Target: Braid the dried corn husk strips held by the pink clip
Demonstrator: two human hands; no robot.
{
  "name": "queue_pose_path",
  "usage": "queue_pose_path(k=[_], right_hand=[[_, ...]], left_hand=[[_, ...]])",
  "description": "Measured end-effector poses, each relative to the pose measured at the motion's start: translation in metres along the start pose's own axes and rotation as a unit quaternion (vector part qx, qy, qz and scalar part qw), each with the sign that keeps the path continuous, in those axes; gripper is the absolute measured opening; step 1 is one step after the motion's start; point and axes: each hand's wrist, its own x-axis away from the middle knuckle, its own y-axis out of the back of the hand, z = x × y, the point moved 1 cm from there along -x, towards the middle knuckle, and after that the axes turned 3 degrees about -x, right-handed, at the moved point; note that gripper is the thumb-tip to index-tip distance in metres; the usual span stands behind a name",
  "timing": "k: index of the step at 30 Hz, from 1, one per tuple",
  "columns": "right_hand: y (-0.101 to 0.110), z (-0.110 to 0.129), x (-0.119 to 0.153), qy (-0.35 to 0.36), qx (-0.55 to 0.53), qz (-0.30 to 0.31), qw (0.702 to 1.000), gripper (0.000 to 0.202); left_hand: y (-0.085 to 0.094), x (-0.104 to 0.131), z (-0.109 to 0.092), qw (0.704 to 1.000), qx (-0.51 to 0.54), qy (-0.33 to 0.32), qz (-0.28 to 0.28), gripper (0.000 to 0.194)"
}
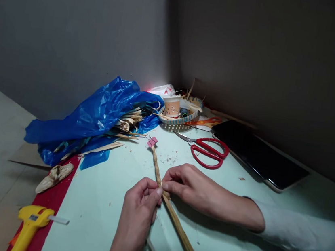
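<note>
Both hands pinch one braid (156, 169) mid-table: left hand (141, 203) and right hand (190, 187) with fingers closed on it. Its clip (152, 141) end points away, bare tabletop (97, 198) alongside. Beyond lie scissors (208, 151), a bag (95, 116) and, along the far edge, a tablet (258, 155).

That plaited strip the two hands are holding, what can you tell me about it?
The plaited strip looks like dry, straw-coloured husk or leaf, twisted into a thin braid. It lies slantwise on the pale green table. Its far end is pinched by a small pink clip. The left hand and right hand both pinch it at mid-length with their fingers. Nearer the camera it runs on as loose, flatter, unbraided strands.
</note>
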Motion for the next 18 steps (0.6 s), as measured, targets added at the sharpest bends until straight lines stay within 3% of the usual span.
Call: queue_pose_path(k=[6, 13, 18], right_hand=[[0.000, 0.012, 0.014, 0.042, 0.272, -0.033, 0.961, 0.023], [-0.007, 0.012, 0.022, 0.131, 0.397, -0.018, 0.908, 0.007], [-0.018, 0.018, 0.029, 0.146, 0.470, -0.019, 0.871, 0.015]], left_hand=[[-0.008, 0.000, 0.006, 0.998, -0.013, -0.016, -0.062, 0.025], [-0.009, -0.002, 0.006, 0.996, -0.021, -0.028, -0.086, 0.022], [-0.012, 0.001, 0.004, 0.997, 0.002, 0.002, -0.078, 0.022]])
